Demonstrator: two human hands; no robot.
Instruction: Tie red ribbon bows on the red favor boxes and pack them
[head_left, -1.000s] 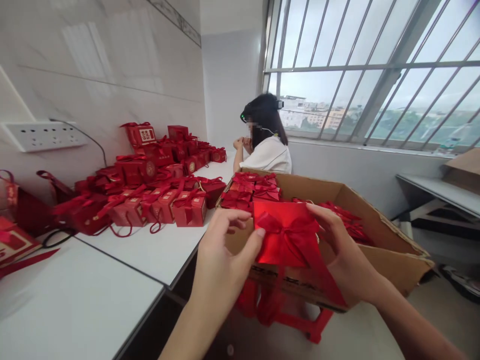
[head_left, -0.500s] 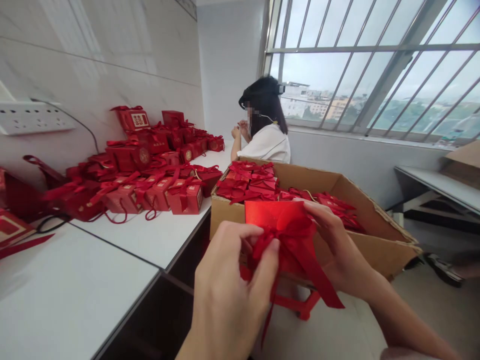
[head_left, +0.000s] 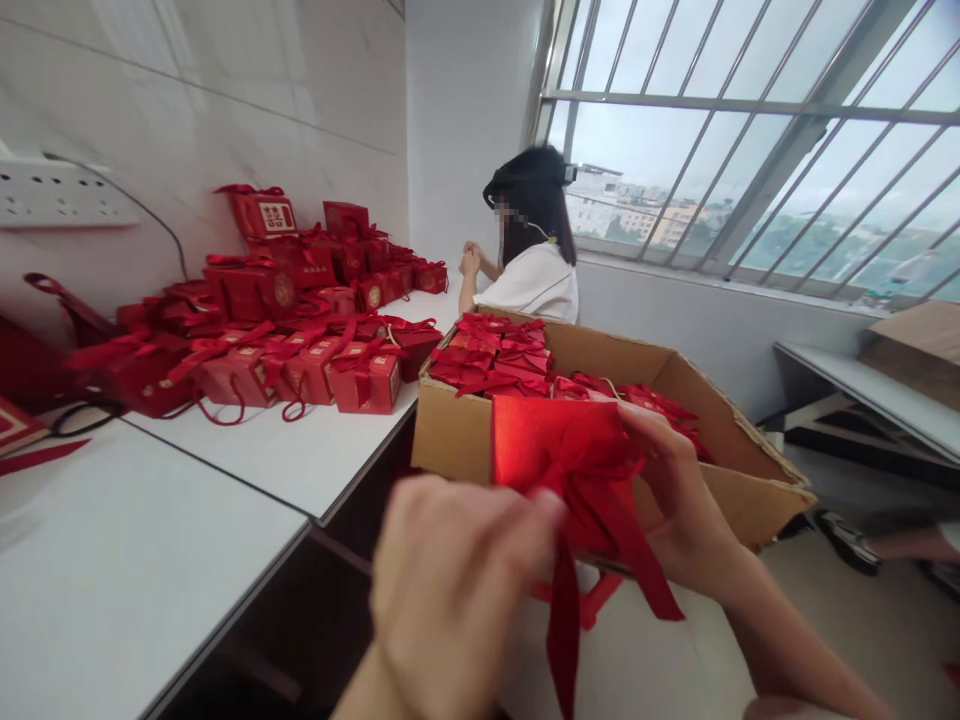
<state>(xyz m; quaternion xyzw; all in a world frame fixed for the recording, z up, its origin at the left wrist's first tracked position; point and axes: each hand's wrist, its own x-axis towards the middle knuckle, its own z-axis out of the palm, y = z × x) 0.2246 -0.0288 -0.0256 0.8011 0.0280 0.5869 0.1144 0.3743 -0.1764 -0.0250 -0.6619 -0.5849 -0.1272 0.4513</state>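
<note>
White table (head_left: 202, 540) stood left, cardboard box (head_left: 450, 430) beyond hands. Red gift box (head_left: 517, 430) between them, bow (head_left: 589, 465) on near face, tails (head_left: 564, 640) downward. Right hand (head_left: 682, 490) clamped its right side; left hand (head_left: 465, 570), blurred, nearer bow, grip untellable.

Two near hands (head_left: 459, 570), one held red box (head_left: 525, 435), one open carton (head_left: 450, 430), one power strip (head_left: 71, 197), piled boxes (head_left: 251, 288) way past counting lol.
</note>
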